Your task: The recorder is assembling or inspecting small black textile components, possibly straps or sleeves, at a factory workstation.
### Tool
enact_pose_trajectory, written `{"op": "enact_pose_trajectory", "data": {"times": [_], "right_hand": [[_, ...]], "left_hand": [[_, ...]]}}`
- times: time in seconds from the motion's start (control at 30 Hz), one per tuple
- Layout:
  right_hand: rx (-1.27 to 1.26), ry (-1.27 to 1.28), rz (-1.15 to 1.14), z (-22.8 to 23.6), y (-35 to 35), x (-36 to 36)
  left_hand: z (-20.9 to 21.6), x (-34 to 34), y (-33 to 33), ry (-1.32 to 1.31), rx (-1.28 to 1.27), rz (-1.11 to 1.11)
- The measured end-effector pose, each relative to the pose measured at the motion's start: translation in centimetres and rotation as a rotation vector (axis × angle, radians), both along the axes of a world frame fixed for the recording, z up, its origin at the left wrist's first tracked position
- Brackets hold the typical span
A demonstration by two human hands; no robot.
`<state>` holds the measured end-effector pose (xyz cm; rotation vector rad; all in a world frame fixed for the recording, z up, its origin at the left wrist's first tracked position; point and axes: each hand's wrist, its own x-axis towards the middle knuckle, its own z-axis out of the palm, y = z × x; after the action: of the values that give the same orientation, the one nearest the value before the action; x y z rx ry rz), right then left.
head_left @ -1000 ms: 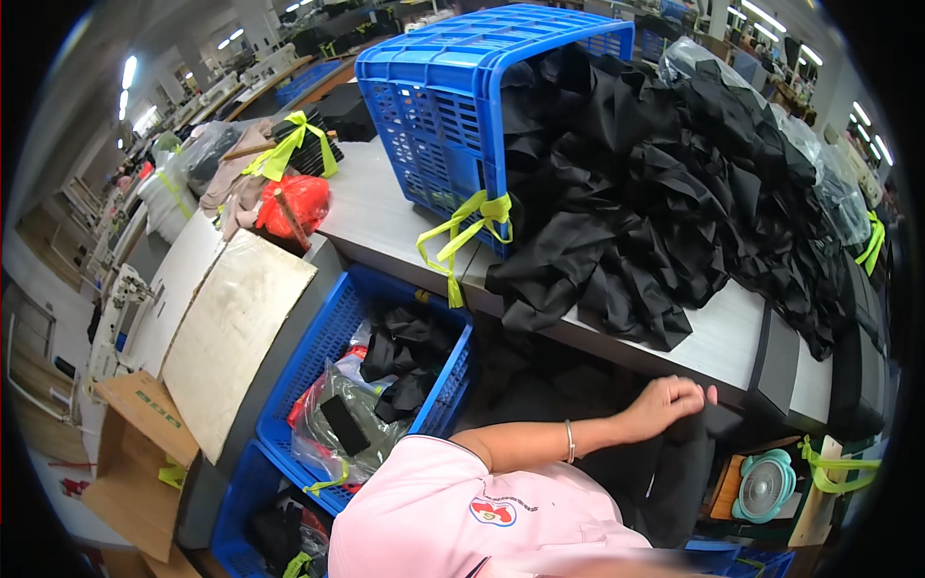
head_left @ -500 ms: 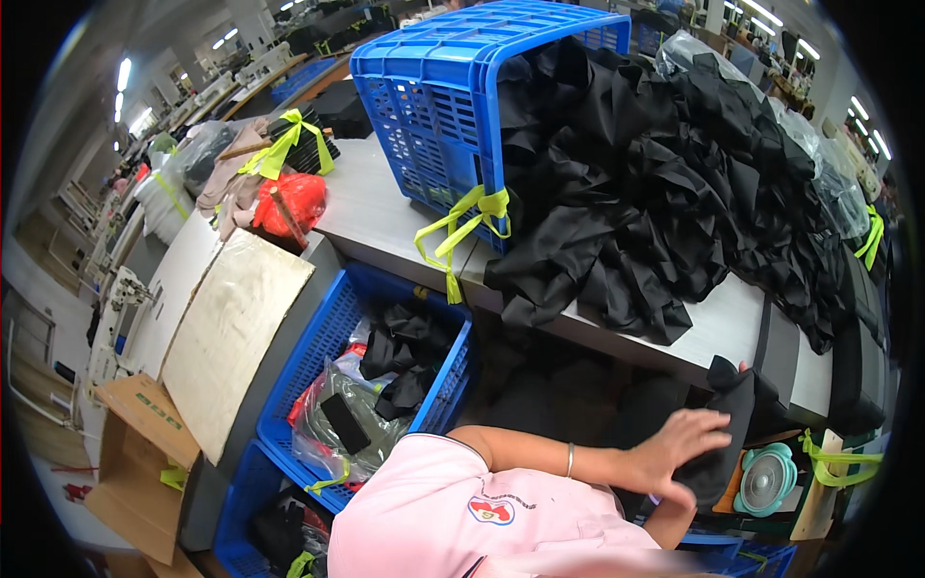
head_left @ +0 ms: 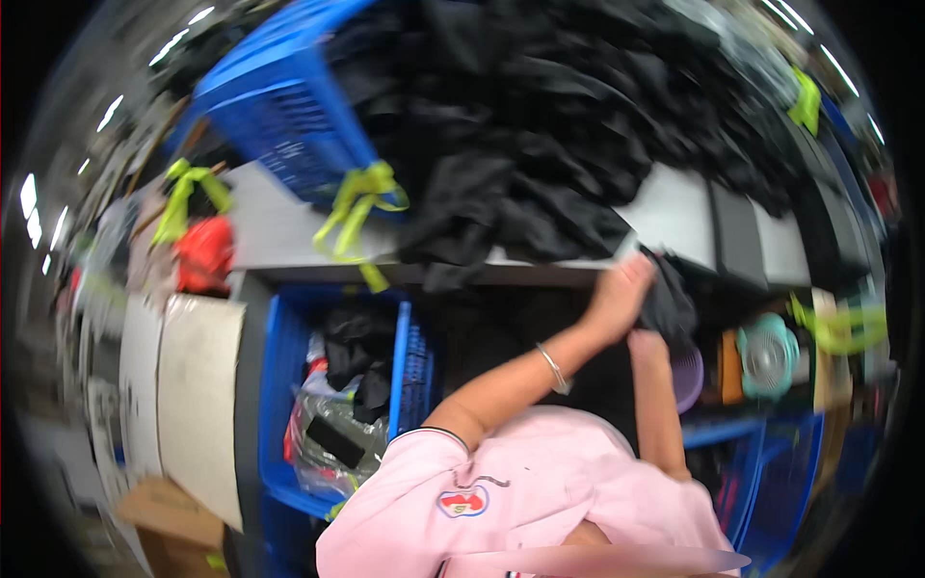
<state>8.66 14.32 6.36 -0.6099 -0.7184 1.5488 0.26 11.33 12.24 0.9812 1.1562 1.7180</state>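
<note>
Fingers of the left hand [head_left: 617, 301] are curled narrowly over the upper part of a black cloth [head_left: 670, 301]; those of the right hand [head_left: 648, 343] are closed at its lower end, with blur hiding the separate fingertips. The cloth hangs just right of the left hand and above the right, at the near side of the table [head_left: 275, 226]. Nearest is a pink shirt [head_left: 540, 462] bearing a chest emblem; a bracelet [head_left: 554, 369] rings the left wrist. At near right is a blue bin [head_left: 785, 482]. Beyond it, partly behind the right forearm, shows a purple object [head_left: 688, 378] of unclear kind; farther right, a teal fan [head_left: 768, 356] stands beside an orange-brown board [head_left: 732, 366]. At near left sits a carton [head_left: 173, 511], with a pale board [head_left: 204, 376] beyond it. Between that board and the person, a blue crate [head_left: 272, 385] contains a clear bag [head_left: 313, 462] and black fabric [head_left: 371, 395]. Farther off, the table carries, left to right, a red bag [head_left: 204, 255], a tipped crate [head_left: 279, 120] with a yellow-green strip [head_left: 356, 207] at its corner, and a heap [head_left: 540, 144] of crumpled black material overhanging the near edge.
</note>
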Motion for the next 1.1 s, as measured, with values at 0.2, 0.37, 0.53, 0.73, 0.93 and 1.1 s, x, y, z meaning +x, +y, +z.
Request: {"op": "enact_pose_trajectory", "data": {"times": [0.2, 0.37, 0.53, 0.73, 0.93, 1.1], "right_hand": [[0.0, -1.002, 0.458, 6.7, -5.5, 3.0], [-0.062, -0.363, 0.683, 6.7, -15.5, 6.5], [-0.351, -0.065, 0.35, 1.6, -12.5, 11.8], [0.549, -1.292, -0.445, 7.4, -7.5, 6.9], [0.514, -1.124, -0.255, 7.2, -5.4, 5.0], [0.323, -1.127, -0.228, 4.3, -5.6, 6.9]], "left_hand": [[1.1, -2.0, 3.8, 0.277, 0.067, 0.097], [0.2, -9.0, 9.2, 0.143, 0.047, 0.178], [3.2, -7.0, 4.6, -0.033, -0.012, 0.038], [3.2, -1.7, -0.2, 0.376, 0.066, -0.007], [3.2, 0.1, -3.7, 0.263, 0.113, -0.148], [3.2, -0.9, -6.5, 0.333, 0.1, -0.204]]}}
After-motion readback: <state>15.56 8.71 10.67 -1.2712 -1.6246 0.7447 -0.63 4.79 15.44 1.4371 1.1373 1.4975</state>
